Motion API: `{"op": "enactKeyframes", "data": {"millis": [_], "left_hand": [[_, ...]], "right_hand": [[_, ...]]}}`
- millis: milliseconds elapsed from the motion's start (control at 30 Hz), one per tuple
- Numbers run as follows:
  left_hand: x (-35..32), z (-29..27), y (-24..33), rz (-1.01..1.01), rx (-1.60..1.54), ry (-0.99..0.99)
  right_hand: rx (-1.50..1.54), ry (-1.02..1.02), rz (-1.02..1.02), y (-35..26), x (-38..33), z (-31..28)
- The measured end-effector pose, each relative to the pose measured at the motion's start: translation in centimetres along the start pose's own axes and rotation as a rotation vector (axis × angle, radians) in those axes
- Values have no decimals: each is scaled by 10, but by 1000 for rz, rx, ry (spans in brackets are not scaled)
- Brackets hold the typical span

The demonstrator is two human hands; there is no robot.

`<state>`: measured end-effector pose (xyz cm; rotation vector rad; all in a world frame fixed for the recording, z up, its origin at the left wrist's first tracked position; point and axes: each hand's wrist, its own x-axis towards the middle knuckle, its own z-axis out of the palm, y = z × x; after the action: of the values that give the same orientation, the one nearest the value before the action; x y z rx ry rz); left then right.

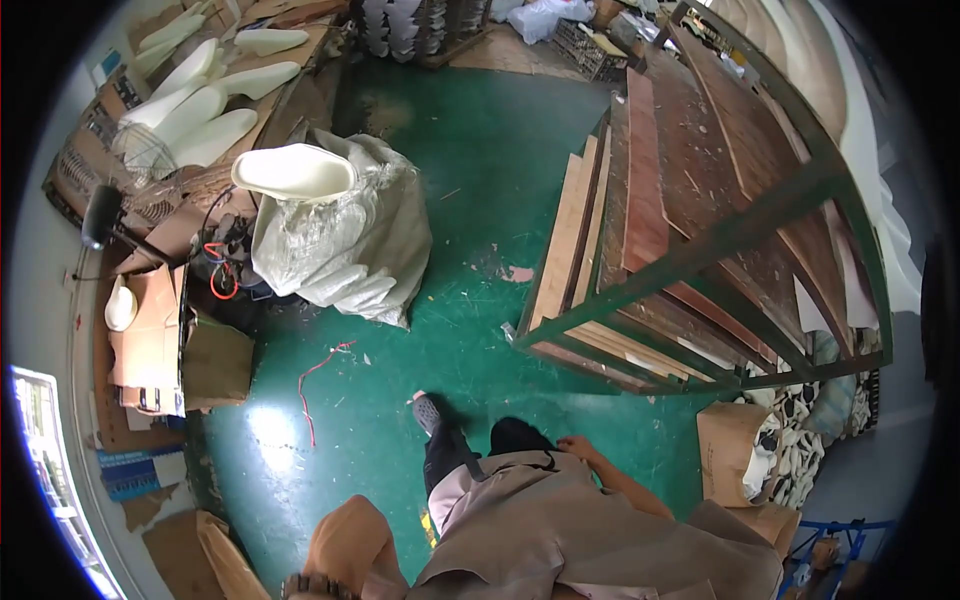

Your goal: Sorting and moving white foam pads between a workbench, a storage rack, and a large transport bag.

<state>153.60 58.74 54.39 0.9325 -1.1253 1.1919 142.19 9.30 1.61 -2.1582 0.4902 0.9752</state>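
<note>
I look down at my own body in a beige top over a green floor (480,170). My right hand (577,445) hangs beside my hip, empty, with its fingers loosely apart, close to the low corner of a green metal rack (700,255) that holds wooden boards. My left arm (345,540) is bent at the lower edge, a band on the wrist; the hand itself is cut off by the frame. One foot in a grey shoe (427,410) is stepped forward on the floor.
A big clear plastic sack (340,240) with a white moulded piece (295,172) on top stands ahead left. Cardboard boxes (215,360) line the left; more white mouldings (200,110) lie beyond. A red wire (308,385) lies on the floor. An open box (730,450) sits at right.
</note>
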Motion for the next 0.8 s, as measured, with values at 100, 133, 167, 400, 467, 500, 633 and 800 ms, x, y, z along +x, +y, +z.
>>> {"op": "enactKeyframes", "data": {"millis": [100,133,167,400,467,500,633,800], "left_hand": [[-18,-33,-81,-215,5,152],[-29,-40,-110,-283,13,206],[-40,-47,-138,-350,27,260],[-182,-37,-299,-1112,304,229],[-220,-41,-325,-1295,407,125],[-235,-43,-335,-1416,489,80],[-295,-51,-392,-1637,565,152],[-312,-50,-513,-1813,479,166]], "right_hand": [[67,58,14,-73,27,-27],[201,70,84,-92,35,-33],[198,61,87,-114,48,-37],[43,120,34,-180,171,-80],[-58,116,-31,-195,226,-104],[-62,104,-40,-204,251,-118],[-106,75,-75,-278,337,-200],[194,45,-168,-348,446,-328]]}}
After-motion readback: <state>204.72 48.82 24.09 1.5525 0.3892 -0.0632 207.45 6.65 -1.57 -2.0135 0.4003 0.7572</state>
